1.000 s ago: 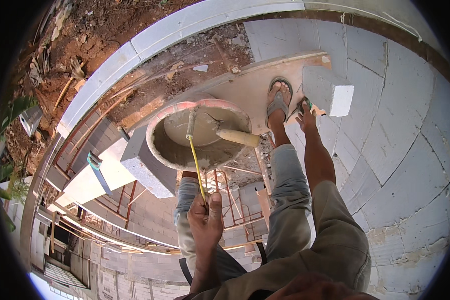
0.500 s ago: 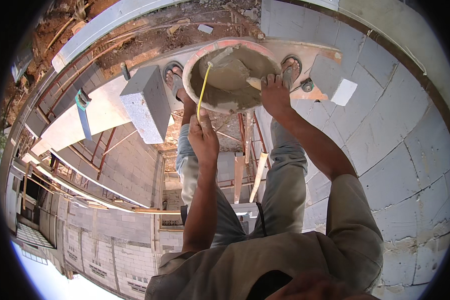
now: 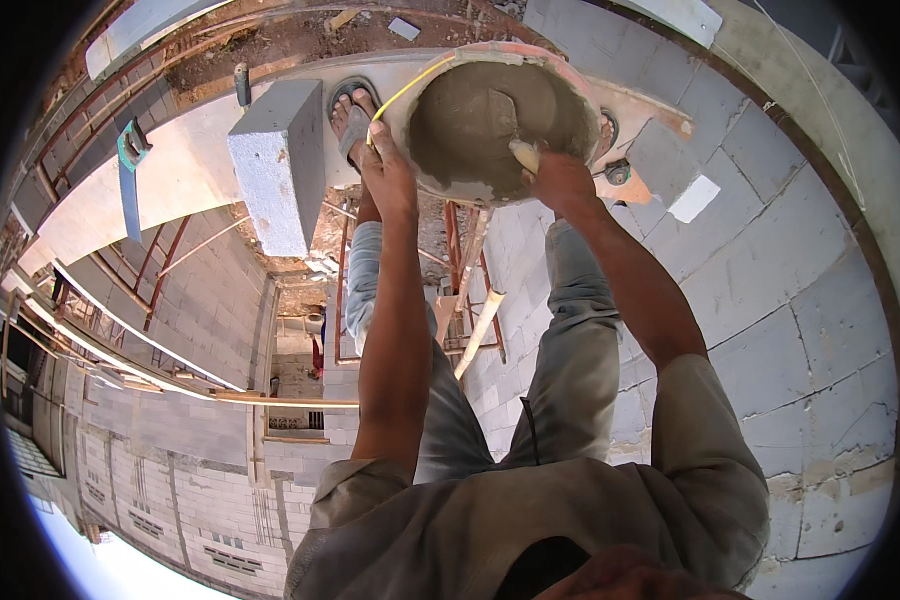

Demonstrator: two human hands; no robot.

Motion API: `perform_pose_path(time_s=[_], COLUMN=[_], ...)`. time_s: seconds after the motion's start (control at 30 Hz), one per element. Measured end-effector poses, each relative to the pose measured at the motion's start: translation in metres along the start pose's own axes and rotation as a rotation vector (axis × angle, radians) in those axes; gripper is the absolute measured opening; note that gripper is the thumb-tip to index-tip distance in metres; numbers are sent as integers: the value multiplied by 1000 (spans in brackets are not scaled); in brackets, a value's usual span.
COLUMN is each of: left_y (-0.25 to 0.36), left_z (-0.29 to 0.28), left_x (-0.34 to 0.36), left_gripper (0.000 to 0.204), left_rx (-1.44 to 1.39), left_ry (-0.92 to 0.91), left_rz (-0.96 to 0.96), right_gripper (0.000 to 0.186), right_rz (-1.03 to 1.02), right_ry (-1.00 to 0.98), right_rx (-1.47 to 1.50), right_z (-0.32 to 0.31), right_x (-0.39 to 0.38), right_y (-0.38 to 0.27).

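Observation:
A round tub [image 3: 567,72] of wet grey mortar [image 3: 455,130] stands on the plank between my sandalled feet. My left hand [image 3: 392,178] is closed on a thin yellow cord-like handle [image 3: 407,88], which runs up to the tub's far left rim. My right hand [image 3: 562,184], at the tub's near right edge, grips the pale handle of a trowel [image 3: 523,154]. Its blade lies in the mortar, coated and partly buried.
Left of the tub stands a grey block [image 3: 270,190]; beyond it are a green-handled handsaw [image 3: 130,185] and a dark-handled tool [image 3: 242,85]. A block wall [image 3: 770,260] rises on the right, with a cut block piece [image 3: 694,198] near my foot. Below the plank [image 3: 185,180], scaffold bars show beside a drop.
My left hand has moved up and left, and the yellow handle now leans over the tub's left rim. The trowel has shifted within the mortar. My view has tilted slightly.

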State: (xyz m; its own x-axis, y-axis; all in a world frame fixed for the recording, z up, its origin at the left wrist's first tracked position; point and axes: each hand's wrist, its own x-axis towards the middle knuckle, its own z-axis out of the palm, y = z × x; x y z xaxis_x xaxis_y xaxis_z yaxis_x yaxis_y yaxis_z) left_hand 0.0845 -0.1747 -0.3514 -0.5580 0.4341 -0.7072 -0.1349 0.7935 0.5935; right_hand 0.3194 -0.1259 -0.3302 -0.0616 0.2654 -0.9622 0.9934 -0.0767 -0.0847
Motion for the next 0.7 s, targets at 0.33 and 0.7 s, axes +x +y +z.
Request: perform_pose_path(time_s=[0.33,0.7], left_y=[23,3], left_z=[18,29], left_x=[0,15], left_gripper=[59,52], left_rx=[197,273], left_ry=[181,236], left_rz=[252,373], right_gripper=[44,46], right_rz=[-228,-378], right_ry=[196,159], right_rx=[284,277], right_z=[-1,-21], right_x=[-55,-32], right_y=[117,138])
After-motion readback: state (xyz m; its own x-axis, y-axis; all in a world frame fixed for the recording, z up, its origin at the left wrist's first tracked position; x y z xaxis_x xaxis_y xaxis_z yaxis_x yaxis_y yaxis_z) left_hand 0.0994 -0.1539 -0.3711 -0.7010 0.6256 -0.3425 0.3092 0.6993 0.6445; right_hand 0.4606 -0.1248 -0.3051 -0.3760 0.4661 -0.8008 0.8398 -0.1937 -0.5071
